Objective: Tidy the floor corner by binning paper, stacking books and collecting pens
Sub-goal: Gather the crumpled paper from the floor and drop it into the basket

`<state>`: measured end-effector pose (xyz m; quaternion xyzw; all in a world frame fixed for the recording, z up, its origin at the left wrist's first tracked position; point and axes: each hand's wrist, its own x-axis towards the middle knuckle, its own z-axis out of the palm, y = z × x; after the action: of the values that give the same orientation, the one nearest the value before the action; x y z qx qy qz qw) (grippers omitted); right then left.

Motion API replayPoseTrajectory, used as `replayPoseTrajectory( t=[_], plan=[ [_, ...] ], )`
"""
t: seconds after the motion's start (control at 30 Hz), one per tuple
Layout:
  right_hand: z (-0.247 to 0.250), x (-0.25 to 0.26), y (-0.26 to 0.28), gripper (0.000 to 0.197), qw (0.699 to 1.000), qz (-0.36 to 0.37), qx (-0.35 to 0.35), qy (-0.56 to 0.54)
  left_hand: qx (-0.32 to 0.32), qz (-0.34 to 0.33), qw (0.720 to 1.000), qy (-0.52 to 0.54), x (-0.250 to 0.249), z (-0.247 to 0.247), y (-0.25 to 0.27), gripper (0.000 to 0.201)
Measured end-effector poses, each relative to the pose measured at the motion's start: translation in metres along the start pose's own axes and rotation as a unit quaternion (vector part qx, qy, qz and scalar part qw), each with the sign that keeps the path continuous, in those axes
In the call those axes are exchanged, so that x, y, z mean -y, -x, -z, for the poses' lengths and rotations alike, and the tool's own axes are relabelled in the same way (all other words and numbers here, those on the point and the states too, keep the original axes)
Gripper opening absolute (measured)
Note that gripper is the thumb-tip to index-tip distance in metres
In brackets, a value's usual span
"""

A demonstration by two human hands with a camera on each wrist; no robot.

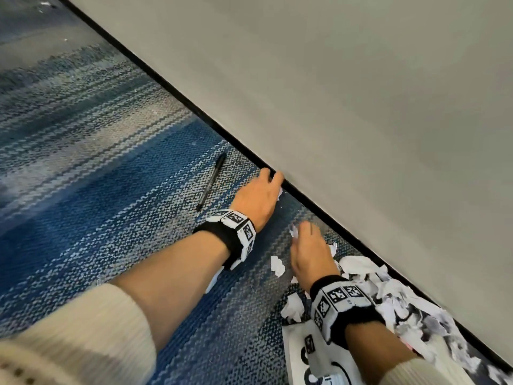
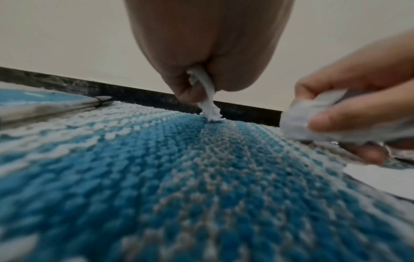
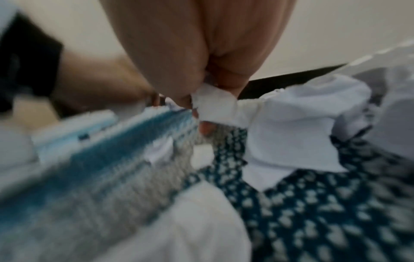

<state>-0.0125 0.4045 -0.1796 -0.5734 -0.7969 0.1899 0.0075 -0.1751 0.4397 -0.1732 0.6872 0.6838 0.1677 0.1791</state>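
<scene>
Down at the carpet's edge, a small white paper scrap (image 2: 209, 99) is pinched in the left hand (image 1: 258, 197), mid-frame in the head view against the black baseboard (image 1: 172, 81). Lower right of it, the right hand (image 1: 309, 254) pinches another crumpled scrap (image 3: 213, 104). More torn paper (image 1: 394, 298) is heaped along the wall toward the lower right corner. A black pen (image 1: 211, 181) lies on the blue carpet (image 1: 97, 190) just left of the left hand.
</scene>
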Motion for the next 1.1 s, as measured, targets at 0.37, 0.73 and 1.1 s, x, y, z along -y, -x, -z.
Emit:
replayPoseTrajectory(
  t=[0.37, 0.73, 1.1],
  plan=[
    [0.015, -0.018, 0.075, 0.024, 0.995, 0.065, 0.074, -0.007, 0.046, 0.002, 0.998, -0.037, -0.010, -0.025, 0.016, 0.034],
    [0.010, -0.001, 0.090, 0.025, 0.982, 0.045, 0.132, 0.131, 0.148, -0.078, 0.979, -0.116, -0.034, -0.043, 0.103, 0.038],
    [0.069, -0.069, 0.095, 0.004, 0.992, -0.128, 0.000, -0.010, 0.158, -0.087, 0.981, -0.067, -0.071, -0.025, 0.095, 0.026]
  ],
)
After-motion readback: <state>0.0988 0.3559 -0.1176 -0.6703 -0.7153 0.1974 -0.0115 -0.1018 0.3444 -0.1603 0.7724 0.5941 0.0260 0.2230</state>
